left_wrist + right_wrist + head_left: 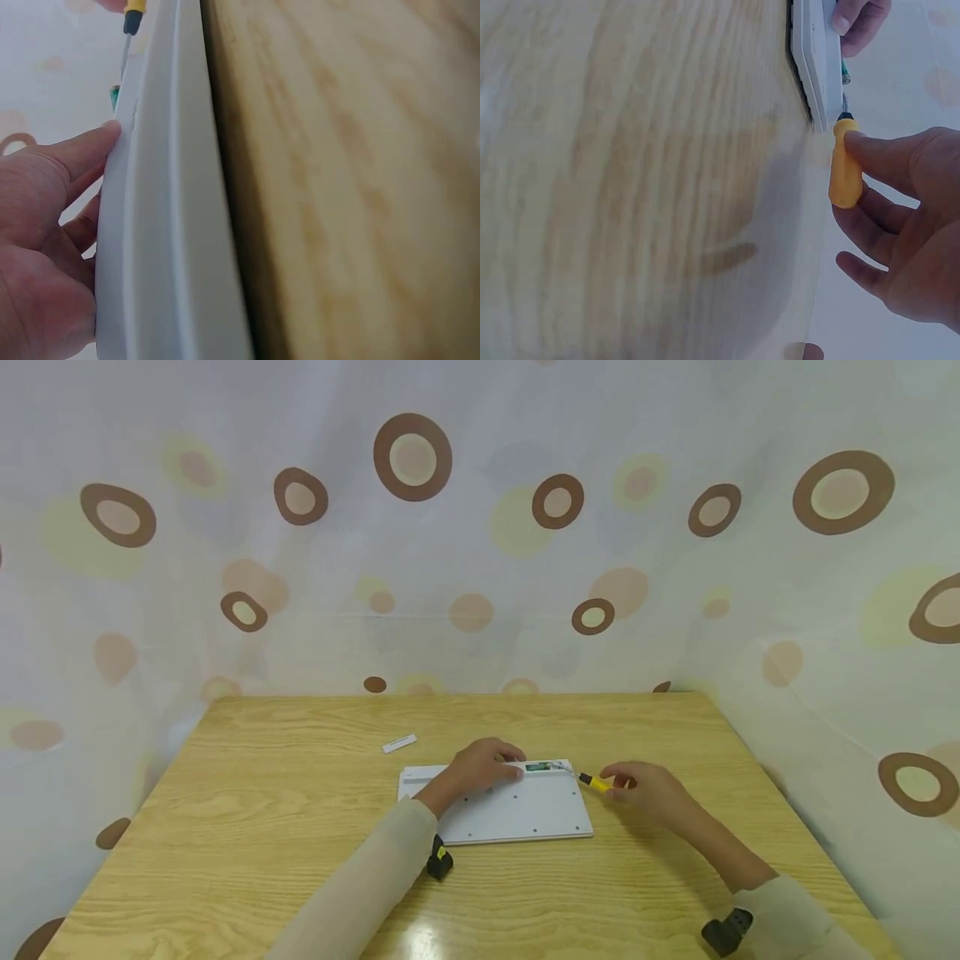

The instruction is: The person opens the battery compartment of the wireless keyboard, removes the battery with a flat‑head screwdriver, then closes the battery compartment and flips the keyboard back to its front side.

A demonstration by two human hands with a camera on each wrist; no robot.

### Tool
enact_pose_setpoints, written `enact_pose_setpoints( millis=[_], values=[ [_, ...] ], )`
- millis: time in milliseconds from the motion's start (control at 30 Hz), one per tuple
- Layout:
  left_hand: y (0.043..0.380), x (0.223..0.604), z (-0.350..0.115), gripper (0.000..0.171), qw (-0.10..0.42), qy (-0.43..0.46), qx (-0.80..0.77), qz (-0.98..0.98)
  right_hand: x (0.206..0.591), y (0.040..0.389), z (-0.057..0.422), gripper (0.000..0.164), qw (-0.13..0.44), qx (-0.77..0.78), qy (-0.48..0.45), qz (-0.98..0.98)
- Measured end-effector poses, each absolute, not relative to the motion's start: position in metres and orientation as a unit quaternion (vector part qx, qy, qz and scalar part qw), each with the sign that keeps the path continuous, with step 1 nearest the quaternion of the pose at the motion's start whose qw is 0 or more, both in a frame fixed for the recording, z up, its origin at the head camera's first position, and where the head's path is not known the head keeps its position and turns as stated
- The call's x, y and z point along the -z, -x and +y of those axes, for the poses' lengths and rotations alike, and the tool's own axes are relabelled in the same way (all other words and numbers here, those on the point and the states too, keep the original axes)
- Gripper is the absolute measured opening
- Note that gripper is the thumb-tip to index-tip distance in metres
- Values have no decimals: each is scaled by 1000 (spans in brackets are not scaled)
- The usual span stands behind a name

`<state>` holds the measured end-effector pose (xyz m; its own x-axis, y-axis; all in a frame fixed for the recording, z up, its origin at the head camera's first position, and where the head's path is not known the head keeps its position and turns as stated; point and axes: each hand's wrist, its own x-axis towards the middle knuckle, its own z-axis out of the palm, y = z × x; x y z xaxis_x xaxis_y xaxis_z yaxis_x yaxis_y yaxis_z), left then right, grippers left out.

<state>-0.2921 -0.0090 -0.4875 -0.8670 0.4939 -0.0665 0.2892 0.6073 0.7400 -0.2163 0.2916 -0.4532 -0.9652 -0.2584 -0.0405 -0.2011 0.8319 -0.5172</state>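
Observation:
A white keyboard lies face down on the table, its back dotted with small dark screw spots or feet. My left hand grips its far raised edge, thumb on the back and fingers over the far side. Just right of that thumb, a green battery shows in the narrow slot. My right hand pinches a yellow-and-black screwdriver by its handle, between thumb and fingers. The metal shaft points left, its tip at the right end of the slot, close by the battery.
A small white strip, like a battery cover, lies on the wooden table beyond the keyboard's left corner. Patterned cloth hangs behind the table and along both sides.

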Motion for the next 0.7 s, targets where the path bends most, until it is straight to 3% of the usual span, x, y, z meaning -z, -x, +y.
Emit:
enact_pose_setpoints(
  millis=[200, 700],
  values=[
    [290, 483, -8, 27, 135, -216, -384, 887, 462, 212, 291, 32, 80, 290, 128, 945],
    [289, 484, -9, 27, 136, -219, -386, 886, 461, 197, 314, 36, 20, 321, 84, 943]
  ],
)
